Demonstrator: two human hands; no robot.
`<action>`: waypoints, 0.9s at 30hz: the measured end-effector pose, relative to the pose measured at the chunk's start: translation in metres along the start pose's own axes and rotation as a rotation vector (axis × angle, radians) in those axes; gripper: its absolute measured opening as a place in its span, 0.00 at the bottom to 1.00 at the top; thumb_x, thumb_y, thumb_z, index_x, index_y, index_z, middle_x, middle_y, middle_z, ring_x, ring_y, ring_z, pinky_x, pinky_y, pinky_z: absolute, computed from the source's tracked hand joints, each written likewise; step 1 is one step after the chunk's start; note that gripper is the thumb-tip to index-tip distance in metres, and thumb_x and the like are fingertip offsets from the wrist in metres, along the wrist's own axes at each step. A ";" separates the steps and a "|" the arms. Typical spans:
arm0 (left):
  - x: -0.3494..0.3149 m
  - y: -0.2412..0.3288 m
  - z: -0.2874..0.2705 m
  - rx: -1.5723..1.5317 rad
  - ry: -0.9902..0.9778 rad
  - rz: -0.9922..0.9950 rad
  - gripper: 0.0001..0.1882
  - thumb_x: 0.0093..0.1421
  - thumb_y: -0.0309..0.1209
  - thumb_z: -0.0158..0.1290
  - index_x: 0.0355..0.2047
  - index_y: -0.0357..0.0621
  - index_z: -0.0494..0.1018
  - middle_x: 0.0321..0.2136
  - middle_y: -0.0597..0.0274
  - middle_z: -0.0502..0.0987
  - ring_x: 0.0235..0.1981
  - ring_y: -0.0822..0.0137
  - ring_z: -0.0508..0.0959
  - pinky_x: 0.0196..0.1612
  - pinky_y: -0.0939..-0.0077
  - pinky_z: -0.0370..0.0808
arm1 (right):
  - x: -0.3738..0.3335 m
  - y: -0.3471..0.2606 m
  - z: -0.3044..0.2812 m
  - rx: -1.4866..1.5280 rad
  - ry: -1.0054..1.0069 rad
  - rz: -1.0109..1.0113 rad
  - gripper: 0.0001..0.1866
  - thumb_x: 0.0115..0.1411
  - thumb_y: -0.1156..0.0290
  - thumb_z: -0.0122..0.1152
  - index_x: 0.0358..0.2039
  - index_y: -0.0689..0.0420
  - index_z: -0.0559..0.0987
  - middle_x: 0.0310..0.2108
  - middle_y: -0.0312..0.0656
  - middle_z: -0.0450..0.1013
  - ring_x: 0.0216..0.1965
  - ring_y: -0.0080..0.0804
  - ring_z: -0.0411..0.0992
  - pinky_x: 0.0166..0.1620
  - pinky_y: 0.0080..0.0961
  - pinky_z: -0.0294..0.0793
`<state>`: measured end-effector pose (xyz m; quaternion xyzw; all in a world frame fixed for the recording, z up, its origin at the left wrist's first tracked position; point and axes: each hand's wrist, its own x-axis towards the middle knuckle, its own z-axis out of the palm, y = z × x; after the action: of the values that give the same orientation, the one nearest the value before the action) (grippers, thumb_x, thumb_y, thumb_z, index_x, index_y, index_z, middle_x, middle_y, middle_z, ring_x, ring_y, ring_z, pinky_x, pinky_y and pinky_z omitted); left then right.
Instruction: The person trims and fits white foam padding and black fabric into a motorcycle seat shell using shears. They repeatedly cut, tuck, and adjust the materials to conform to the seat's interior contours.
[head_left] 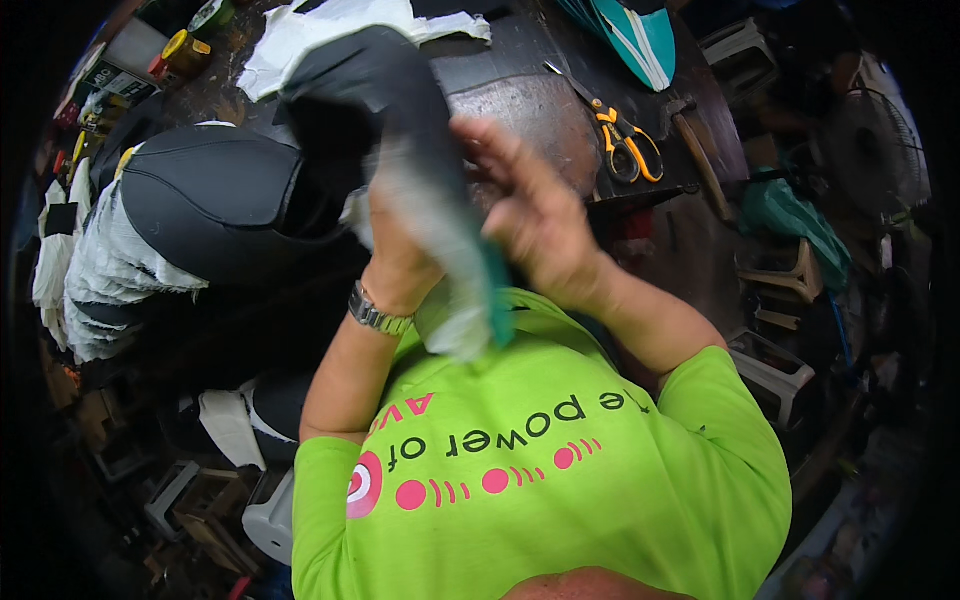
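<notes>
My left hand point(400, 255), with a metal watch at the wrist, grips a black shoe upper point(380, 90) from below and holds it up in front of my chest. The upper has a pale grey-white inner side and a teal edge point(497, 295) that hangs down toward my lime-green shirt. My right hand point(540, 215) is blurred and lies against the right side of the upper, fingers stretched up and to the left. Whether it grips the material is hidden by the blur.
A stack of black uppers with white linings point(190, 210) lies at the left. On the dark worktop point(520, 100) behind are orange-handled scissors point(628, 140), a hammer point(692, 130), white sheets point(330, 25) and a teal piece point(635, 35). Cans point(185, 50) stand top left, stools point(775, 270) at the right.
</notes>
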<state>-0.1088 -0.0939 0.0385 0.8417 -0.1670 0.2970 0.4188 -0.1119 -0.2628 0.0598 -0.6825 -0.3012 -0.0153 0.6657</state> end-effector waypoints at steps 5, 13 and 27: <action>0.005 -0.007 0.028 0.378 -0.515 0.118 0.25 0.66 0.28 0.50 0.62 0.31 0.68 0.58 0.38 0.72 0.61 0.44 0.72 0.65 0.53 0.66 | 0.016 0.004 -0.060 -0.392 0.352 -0.188 0.20 0.67 0.81 0.56 0.59 0.61 0.75 0.55 0.45 0.74 0.56 0.35 0.73 0.61 0.29 0.69; -0.011 -0.020 0.024 0.225 -0.485 0.205 0.26 0.65 0.28 0.53 0.64 0.40 0.69 0.61 0.50 0.72 0.61 0.51 0.72 0.66 0.55 0.67 | 0.012 0.013 -0.095 -0.885 -0.295 -0.129 0.31 0.56 0.84 0.55 0.62 0.53 0.74 0.50 0.40 0.80 0.61 0.39 0.71 0.71 0.53 0.54; -0.010 0.019 0.030 0.014 -0.406 0.030 0.36 0.45 0.42 0.76 0.46 0.33 0.70 0.52 0.42 0.73 0.55 0.44 0.74 0.56 0.54 0.74 | 0.000 0.029 -0.081 -0.640 -0.265 0.002 0.47 0.46 0.72 0.69 0.69 0.55 0.65 0.64 0.46 0.68 0.65 0.43 0.66 0.72 0.41 0.57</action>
<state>-0.1158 -0.1287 0.0295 0.8846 -0.2584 0.1286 0.3663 -0.0686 -0.3352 0.0429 -0.8530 -0.3644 -0.0198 0.3730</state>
